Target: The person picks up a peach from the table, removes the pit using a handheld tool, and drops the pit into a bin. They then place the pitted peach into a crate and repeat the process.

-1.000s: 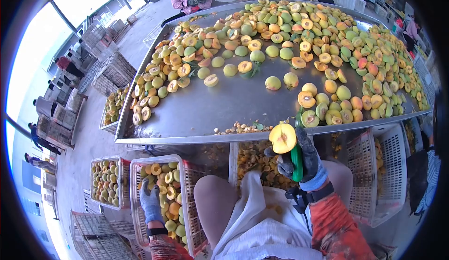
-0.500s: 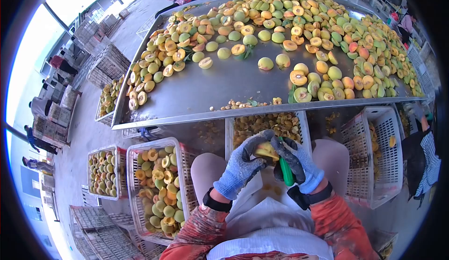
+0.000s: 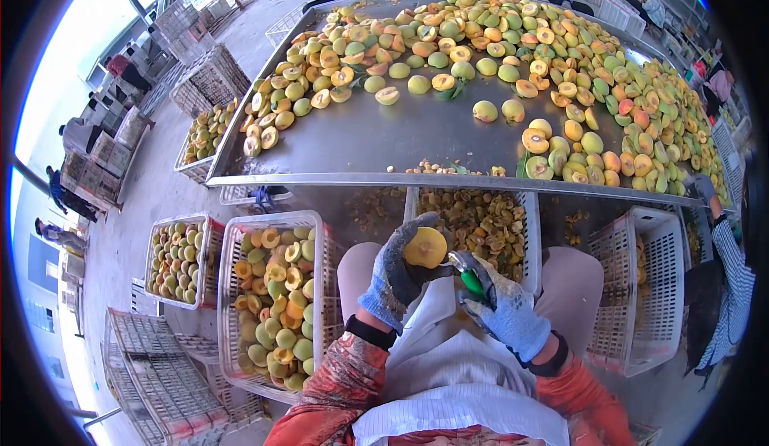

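My left hand [image 3: 392,279], in a grey-and-blue glove, is closed around a peach half [image 3: 426,247] with its yellow cut face turned up. No stone shows in that face. My gloved right hand [image 3: 509,308] grips a small pitting tool with a green handle [image 3: 472,283]. Its short metal tip points at the peach half from the right, close to the edge; whether it touches I cannot tell. Both hands are above my lap, just in front of a white crate [image 3: 533,234] of stones and scraps.
A metal table [image 3: 320,153] holds heaps of whole and halved peaches. Left of my knee stands a crate of peach halves [image 3: 280,286], with a crate of peaches [image 3: 178,263] beside it. Another white crate [image 3: 661,286] is at right. A co-worker's sleeve [image 3: 727,286] shows beyond it.
My hands have drawn apart slightly. The peach half has tipped so its cut face shows, and the tool's metal tip is now visible. The whole view has shifted a little.
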{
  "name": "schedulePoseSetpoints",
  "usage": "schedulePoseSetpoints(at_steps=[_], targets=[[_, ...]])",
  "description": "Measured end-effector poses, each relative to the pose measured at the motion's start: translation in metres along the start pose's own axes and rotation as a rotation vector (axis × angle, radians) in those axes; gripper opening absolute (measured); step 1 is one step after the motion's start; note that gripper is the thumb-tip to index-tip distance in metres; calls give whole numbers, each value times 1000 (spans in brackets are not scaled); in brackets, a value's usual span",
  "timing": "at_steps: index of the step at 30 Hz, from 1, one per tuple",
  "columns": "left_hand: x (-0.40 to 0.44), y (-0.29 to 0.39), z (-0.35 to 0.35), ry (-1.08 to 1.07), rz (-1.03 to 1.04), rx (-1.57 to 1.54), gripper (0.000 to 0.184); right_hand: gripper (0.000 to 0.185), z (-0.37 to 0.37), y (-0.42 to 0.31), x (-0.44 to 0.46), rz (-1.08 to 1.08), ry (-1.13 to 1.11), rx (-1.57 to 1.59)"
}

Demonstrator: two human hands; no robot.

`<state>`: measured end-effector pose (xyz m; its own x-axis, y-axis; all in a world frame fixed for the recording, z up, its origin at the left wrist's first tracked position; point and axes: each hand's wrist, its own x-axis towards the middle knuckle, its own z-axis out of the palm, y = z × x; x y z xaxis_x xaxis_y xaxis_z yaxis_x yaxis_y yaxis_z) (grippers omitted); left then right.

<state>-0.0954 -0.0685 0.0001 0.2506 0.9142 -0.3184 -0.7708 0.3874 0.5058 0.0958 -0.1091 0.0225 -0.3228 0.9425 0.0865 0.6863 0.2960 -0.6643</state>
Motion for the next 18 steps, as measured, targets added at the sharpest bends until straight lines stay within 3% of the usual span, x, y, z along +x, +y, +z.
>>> schedulePoseSetpoints(at_steps=[2,5,7,10,12,13,15,17,18], targets=[[-5,-13,0,-180,520,540,43,55,-8,-12,9,9,-34,32],[-8,-11,-3,-180,538,623,44,54,-9,-12,19,-177,74,-101],[-11,-8,-4,-173,548,660,44,54,-8,-13,20,-185,65,-160],[-17,-1,-1,-130,392,747,45,53,-8,-13,21,-190,6,-235],[-19,0,1,-77,227,418,45,53,-6,-12,21,-192,-52,-255],[-18,1,-1,-76,228,414,45,53,-4,-10,21,-191,-31,-250],[-17,4,-5,-43,30,168,44,54,1,-1,20,-192,-16,-248],[-17,6,-3,-13,6,98,44,54,2,10,17,227,-298,293],[-17,7,-2,13,-19,34,44,54,-2,8,15,223,-302,288]])
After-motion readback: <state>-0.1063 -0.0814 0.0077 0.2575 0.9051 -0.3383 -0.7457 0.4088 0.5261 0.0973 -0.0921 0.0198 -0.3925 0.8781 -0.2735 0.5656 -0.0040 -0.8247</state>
